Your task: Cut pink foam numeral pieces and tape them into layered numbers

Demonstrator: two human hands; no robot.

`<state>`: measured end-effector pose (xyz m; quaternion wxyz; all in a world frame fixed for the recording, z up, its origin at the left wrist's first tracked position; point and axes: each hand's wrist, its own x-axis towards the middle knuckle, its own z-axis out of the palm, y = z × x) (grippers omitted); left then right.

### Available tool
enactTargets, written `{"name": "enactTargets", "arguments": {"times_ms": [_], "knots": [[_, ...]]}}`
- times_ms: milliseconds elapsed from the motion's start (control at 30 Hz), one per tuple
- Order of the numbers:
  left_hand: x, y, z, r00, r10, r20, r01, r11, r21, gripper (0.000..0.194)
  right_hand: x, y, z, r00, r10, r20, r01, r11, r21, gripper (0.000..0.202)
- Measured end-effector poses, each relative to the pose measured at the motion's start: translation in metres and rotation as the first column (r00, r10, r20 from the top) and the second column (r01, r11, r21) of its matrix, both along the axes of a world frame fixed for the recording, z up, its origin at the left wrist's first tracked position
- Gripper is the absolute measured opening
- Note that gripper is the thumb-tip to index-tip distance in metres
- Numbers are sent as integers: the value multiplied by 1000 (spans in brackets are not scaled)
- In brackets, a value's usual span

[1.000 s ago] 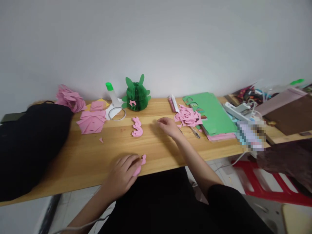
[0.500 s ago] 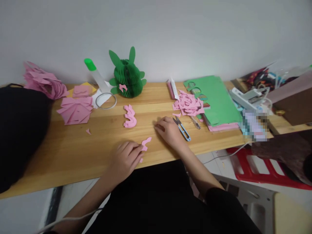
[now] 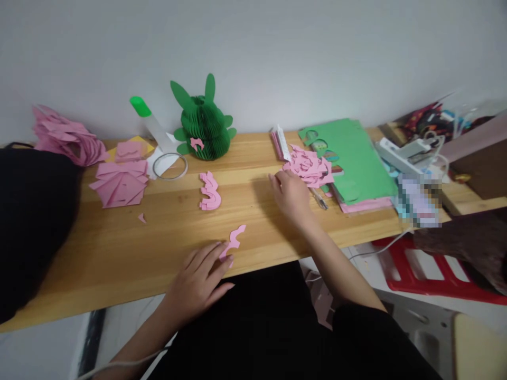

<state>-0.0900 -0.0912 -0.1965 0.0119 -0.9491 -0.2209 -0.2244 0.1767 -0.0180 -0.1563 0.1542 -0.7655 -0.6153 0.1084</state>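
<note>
Near the table's front edge, my left hand (image 3: 196, 279) lies with its fingers apart, the fingertips touching a wavy pink paper piece (image 3: 234, 238). My right hand (image 3: 292, 194) is over the table beside a heap of pink paper scraps (image 3: 311, 166); its fingers are curled, and whether they hold anything is hidden. The snips are covered by that hand. A small stack of wavy pink cutouts (image 3: 209, 192) lies in the middle. Behind it stands a green honeycomb paper figure (image 3: 205, 126) with ear shapes and a pink piece on its front.
Folded pink papers (image 3: 121, 182), a tape ring (image 3: 170, 166) and a green-capped tube (image 3: 152, 124) are at the left, with a black object (image 3: 37, 227) at the far left. To the right lie a pen (image 3: 319, 199), green sheets (image 3: 348, 158) and a white power strip (image 3: 402, 158).
My right hand has moved right and away from me, over the snips, up to the pink scraps. My left hand has spread its fingers and moved slightly nearer to me.
</note>
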Motion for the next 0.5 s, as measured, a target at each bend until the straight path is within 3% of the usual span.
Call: {"name": "enactTargets", "arguments": {"times_ms": [100,167,233,267,300,333,367,400,433,500], "knots": [[2,-6,-3,997,5,77,-10,998,57,15,2,-12,7,997,37,-65,-39,999,-26,40],[1,-9,-5,983,-37,182,24,997,68,17,1,-26,8,986,106,-129,-110,994,-25,34],[-2,-6,-4,959,-45,281,57,998,-34,19,1,-40,6,970,152,-192,-156,988,-9,29],[-2,-2,-3,945,-28,326,76,988,-135,19,1,-45,6,959,170,-227,-174,985,0,29],[-2,4,-1,913,61,403,63,956,-288,16,3,-49,5,947,182,-265,-187,982,8,30],[1,11,2,861,200,468,44,887,-459,11,5,-52,4,933,191,-304,-196,980,14,32],[6,19,5,788,370,492,32,774,-633,5,7,-54,4,919,194,-344,-198,980,23,35],[12,29,8,651,577,494,56,612,-789,10,8,-55,3,904,190,-383,-192,981,34,37],[20,38,11,592,648,479,69,551,-832,13,9,-55,2,888,184,-423,-181,982,46,37],[38,54,13,560,706,434,101,462,-881,21,9,-54,-1,849,164,-503,-149,986,72,36]]}}
